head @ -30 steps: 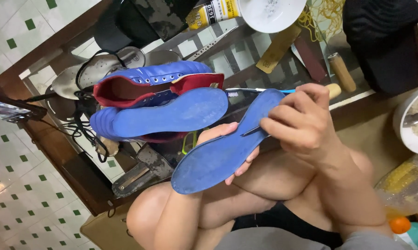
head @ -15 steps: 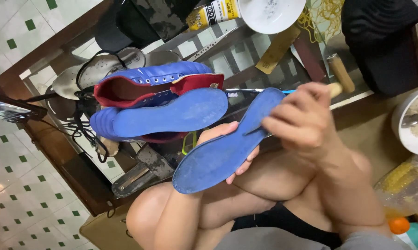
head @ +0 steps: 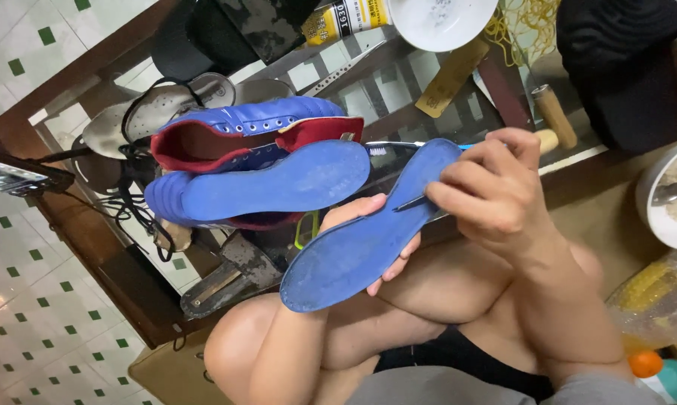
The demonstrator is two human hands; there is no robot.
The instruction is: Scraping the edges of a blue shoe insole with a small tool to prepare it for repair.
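Observation:
My left hand point(head: 376, 232) supports a blue insole point(head: 353, 251) from underneath, and its fingers curl around the insole's edges above my knees. My right hand point(head: 496, 187) pinches a thin dark pointed tool point(head: 409, 202) and presses it against the insole's upper face near its far end. Just beyond on the glass-topped table lies a blue shoe point(head: 241, 124) with red lining. A second blue insole point(head: 278, 187) rests along the shoe's side.
The wooden-framed glass table point(head: 76, 225) also holds a white bowl point(head: 439, 19), a yellow glue bottle point(head: 346, 19), a wooden-handled tool point(head: 556, 116), pale insoles point(head: 166, 105) and black bags. Another white bowl point(head: 664, 202) and a plastic bag point(head: 657, 300) sit at right.
My right hand has shifted slightly along the insole's far end with the thin tool. The insole and the shoe stay where they were.

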